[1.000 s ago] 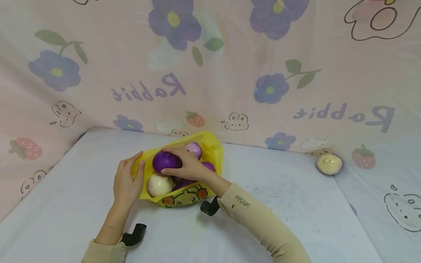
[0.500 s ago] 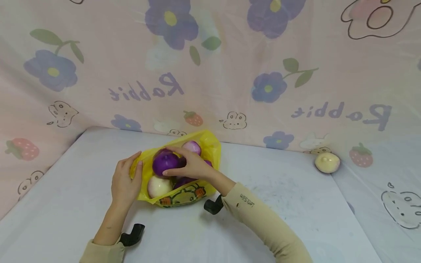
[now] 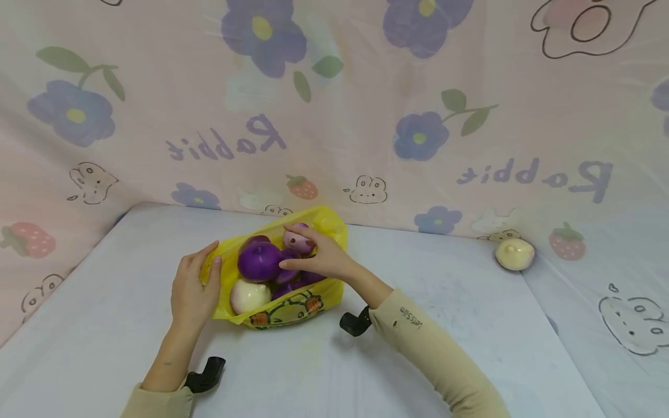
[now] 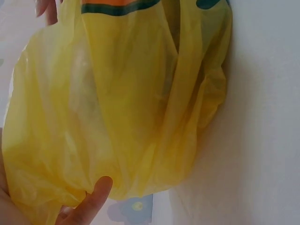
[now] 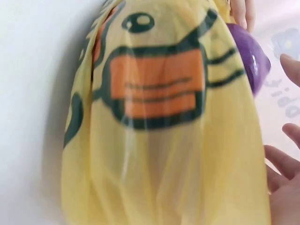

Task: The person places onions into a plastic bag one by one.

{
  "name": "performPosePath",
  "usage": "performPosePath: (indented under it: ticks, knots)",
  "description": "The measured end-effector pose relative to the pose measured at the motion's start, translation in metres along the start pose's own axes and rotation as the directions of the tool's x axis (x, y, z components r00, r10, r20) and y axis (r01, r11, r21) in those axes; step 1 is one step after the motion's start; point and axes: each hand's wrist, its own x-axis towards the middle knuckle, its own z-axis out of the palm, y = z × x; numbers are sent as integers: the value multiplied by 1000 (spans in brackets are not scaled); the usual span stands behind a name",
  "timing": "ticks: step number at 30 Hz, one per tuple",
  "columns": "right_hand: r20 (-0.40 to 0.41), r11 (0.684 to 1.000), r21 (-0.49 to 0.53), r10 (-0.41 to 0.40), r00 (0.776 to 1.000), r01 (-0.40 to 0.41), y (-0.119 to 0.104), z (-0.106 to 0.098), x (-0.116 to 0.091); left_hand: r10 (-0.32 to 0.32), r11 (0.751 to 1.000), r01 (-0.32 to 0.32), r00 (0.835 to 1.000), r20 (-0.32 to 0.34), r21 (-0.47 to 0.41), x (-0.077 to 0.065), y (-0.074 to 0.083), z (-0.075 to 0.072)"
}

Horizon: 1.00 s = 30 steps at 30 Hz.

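Observation:
A yellow plastic bag [image 3: 334, 238] with a printed cartoon face sits open-mouthed on the table. Several glossy toy onions fill it: a large purple onion [image 3: 259, 262] on top, a white onion [image 3: 250, 296] at the front left, a pale purple onion [image 3: 298, 240] at the back, and more purple ones below. My left hand [image 3: 194, 289] holds the bag's left rim; in the left wrist view the thumb [image 4: 96, 199] lies against the plastic. Over the bag's right part, my right hand [image 3: 326, 255] has its fingers spread, gripping nothing. Purple also shows past the bag in the right wrist view.
A cream onion [image 3: 514, 254] lies at the table's far right corner. The white table [image 3: 444, 325] meets a hanging patterned cloth [image 3: 340, 133] at the back. Black wrist camera mounts [image 3: 355, 321] stick out below both forearms.
My right hand has let go of the large purple onion and moved right, fingers apart. That onion stays on the pile. The left hand keeps its place at the bag's rim.

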Motion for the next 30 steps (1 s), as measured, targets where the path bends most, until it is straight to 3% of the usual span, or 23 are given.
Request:
performPosePath:
  ticks: [9, 21, 30]
  knots:
    - [-57, 994, 106, 14, 998, -8, 13, -17, -12, -12, 1000, 12, 1000, 10, 7, 0, 1, 0]
    - [-192, 998, 55, -12, 981, 23, 22, -41, -32, 4, 1000, -4, 1000, 4, -3, 0, 2, 3]
    - [-274, 999, 46, 0, 962, 13, 35, -59, -48, -21, 1000, 21, 1000, 19, 5, 0, 3, 1]
